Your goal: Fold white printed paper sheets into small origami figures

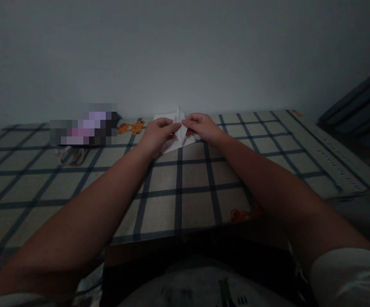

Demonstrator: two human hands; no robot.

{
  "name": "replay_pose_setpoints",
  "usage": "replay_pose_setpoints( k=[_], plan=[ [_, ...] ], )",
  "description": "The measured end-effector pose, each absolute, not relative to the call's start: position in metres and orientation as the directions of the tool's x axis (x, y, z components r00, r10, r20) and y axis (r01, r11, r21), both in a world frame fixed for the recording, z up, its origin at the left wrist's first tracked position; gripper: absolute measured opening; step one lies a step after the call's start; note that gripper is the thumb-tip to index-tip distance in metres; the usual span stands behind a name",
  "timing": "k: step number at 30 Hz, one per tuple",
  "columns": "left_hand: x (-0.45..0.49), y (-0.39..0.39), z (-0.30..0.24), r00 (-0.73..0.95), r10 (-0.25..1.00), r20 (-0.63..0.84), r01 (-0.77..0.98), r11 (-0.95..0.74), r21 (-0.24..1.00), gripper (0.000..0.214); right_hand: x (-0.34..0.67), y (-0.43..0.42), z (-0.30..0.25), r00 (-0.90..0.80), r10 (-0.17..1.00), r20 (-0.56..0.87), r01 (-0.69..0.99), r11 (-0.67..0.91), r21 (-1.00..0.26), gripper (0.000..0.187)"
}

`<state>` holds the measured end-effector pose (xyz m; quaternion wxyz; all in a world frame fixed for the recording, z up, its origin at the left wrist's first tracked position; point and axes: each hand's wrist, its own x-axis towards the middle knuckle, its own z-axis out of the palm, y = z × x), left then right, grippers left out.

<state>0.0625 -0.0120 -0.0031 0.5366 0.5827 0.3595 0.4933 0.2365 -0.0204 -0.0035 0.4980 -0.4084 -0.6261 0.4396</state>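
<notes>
A folded piece of white paper (179, 135) with a narrow upright point is held between my two hands near the back of the table. My left hand (161, 133) pinches it from the left, thumb stretched toward the middle. From the right, my right hand (204, 127) grips it with thumb and fingers, and the two thumb tips almost meet. Under the hands lies a flat white sheet (171, 147), its edges showing on both sides. My fingers hide part of the folds.
A checked tablecloth (191, 204) with printed bears covers the table, which meets a plain wall (185, 55). At the left lies a blurred-out object (88, 128) with a cord (71, 155) beside it. Dark striped fabric (360, 108) hangs at the far right.
</notes>
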Motion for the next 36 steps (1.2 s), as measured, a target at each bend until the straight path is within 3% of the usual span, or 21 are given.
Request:
replay_pose_setpoints(
  k=[7, 14, 21, 28, 36],
  plan=[
    [0.059, -0.005, -0.008, 0.251, 0.934, 0.254, -0.093, -0.238, 0.967, 0.035, 0.235, -0.025, -0.001, -0.215, 0.931, 0.295, 0.049, 0.312, -0.949, 0.021],
    [0.061, -0.006, -0.010, 0.174, 0.928, 0.330, -0.060, -0.325, 0.944, 0.025, 0.233, -0.024, -0.002, -0.275, 0.926, 0.258, 0.027, 0.275, -0.961, 0.017],
    [0.063, -0.010, -0.005, 0.274, 0.934, 0.229, -0.181, -0.184, 0.966, 0.031, 0.232, -0.028, 0.001, -0.328, 0.911, 0.252, 0.037, 0.279, -0.960, 0.018],
    [0.064, -0.012, -0.006, 0.128, 0.910, 0.394, -0.012, -0.395, 0.918, 0.022, 0.228, -0.027, -0.001, -0.323, 0.912, 0.255, 0.093, 0.298, -0.950, 0.025],
    [0.064, -0.011, -0.007, 0.129, 0.894, 0.429, 0.032, -0.436, 0.899, 0.024, 0.228, -0.029, 0.000, -0.350, 0.885, 0.309, 0.180, 0.387, -0.904, 0.023]
  ],
)
